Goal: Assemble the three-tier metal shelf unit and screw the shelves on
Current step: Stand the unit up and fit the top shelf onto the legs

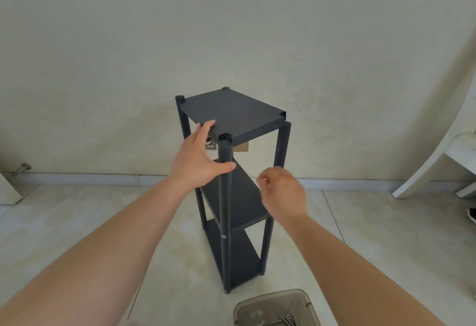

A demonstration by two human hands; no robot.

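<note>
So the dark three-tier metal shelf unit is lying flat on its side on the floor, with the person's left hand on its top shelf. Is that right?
Not quite. The dark three-tier metal shelf unit is standing upright on the pale tiled floor, not lying on its side; the head view shows this. The left hand does touch the flat dark top shelf, fingers at its near edge.

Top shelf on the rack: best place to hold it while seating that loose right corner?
Hold the top shelf by its near-left edge, coming from the left, where the left hand already rests. That edge is free between posts. The far-right corner sits off its post, so keep that side clear.
</note>
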